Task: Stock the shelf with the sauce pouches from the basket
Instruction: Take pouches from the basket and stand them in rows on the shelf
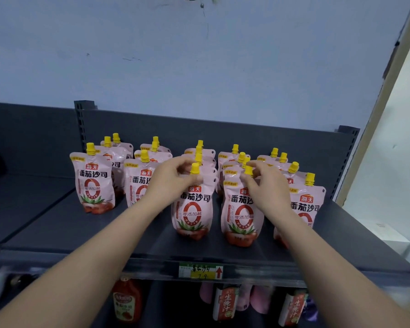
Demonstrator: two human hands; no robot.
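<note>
Head view: on the dark grey metal shelf (104, 233), the left hand (173, 176) pinches with curled fingers (184, 165) the neck of a pink yellow-capped sauce pouch (192, 209) standing directly above the green-and-yellow price label (200, 270). The right hand (263, 183) likewise pinches a second such pouch (243, 214) just right of that label. Both stand upright before filled rows of pouches (234, 152) and the basket is not in view, so placement appears in hand; the next move calls for letting go without tipping either.
</note>
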